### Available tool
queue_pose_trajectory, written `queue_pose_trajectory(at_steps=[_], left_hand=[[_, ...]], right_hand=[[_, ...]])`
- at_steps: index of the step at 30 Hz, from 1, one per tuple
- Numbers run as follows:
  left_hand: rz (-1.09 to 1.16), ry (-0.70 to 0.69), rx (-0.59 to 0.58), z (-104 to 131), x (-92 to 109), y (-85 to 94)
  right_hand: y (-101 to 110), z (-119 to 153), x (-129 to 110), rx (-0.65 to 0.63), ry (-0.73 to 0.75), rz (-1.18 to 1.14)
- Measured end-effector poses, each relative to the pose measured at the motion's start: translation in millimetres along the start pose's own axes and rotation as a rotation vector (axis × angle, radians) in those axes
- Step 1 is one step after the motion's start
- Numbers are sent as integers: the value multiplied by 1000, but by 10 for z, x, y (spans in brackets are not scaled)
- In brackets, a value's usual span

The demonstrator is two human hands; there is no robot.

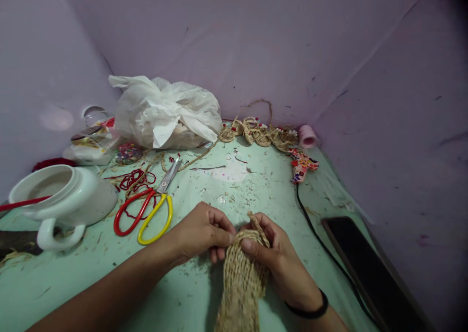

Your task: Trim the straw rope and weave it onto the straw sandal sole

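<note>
A woven straw piece (241, 283) of coiled, braided cord, rounded at its far end like a sole, stands at the bottom centre and runs off the lower edge. My right hand (276, 249) is wrapped round its right side, the thumb pressing on the front face. A short cord end (258, 224) sticks up beside the right fingers. At the upper left edge of the piece, my left hand (206, 234) is closed in a pinch, thumb and forefinger touching the rim. Whether the left fingertips also hold a strand is too small to tell.
Left stand scissors (161, 200), red yarn (135, 181) and a white mug (73, 190) on its side. Behind lie a white plastic bag (171, 110), small straw sandals (259, 133) and a pink spool (307, 137). A phone (369, 273) and a corded, patterned tool (302, 164) lie right.
</note>
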State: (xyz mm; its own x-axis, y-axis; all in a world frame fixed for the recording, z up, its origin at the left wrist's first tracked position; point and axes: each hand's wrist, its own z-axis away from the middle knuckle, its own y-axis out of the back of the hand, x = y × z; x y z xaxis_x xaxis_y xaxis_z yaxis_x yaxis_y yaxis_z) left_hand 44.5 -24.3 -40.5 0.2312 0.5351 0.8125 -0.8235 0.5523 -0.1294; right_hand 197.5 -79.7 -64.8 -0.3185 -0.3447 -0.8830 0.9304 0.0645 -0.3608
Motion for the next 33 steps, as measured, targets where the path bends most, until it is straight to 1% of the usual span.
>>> queue_pose_trajectory(at_steps=[1, 3, 5, 7, 9, 11, 13, 16, 21, 26, 30, 33], left_hand=[[-16, -44, 35, 10, 43, 9], [-121, -117, 74, 38, 116, 27], [-280, -164, 96, 73, 151, 29], [-414, -197, 132, 114, 152, 7], [-493, -206, 187, 158, 142, -43], [-529, -190, 235, 200, 145, -108], [-531, -156, 269, 231, 163, -170], [-525, -120, 273, 248, 194, -227], [-536, -108, 265, 242, 198, -261], [-588, -184, 282, 263, 147, -312], [-744, -238, 320, 291, 148, -337], [-956, -318, 298, 307, 240, -317]], right_hand=[[-27, -3, 32, 70, 50, -55], [-83, -8, 86, 184, 142, -155], [-128, -10, 113, 221, 170, -230], [-154, -2, 107, 200, 119, -273], [-166, 14, 79, 160, 31, -290], [-171, 36, 46, 130, -44, -313], [-178, 55, 22, 121, -74, -353], [-192, 69, 10, 148, -82, -401], [-218, 71, 28, 199, -40, -371], [-239, 88, 80, 243, 11, -343], [-237, 96, 121, 255, 23, -289], [-242, 91, 130, 259, 13, -212]])
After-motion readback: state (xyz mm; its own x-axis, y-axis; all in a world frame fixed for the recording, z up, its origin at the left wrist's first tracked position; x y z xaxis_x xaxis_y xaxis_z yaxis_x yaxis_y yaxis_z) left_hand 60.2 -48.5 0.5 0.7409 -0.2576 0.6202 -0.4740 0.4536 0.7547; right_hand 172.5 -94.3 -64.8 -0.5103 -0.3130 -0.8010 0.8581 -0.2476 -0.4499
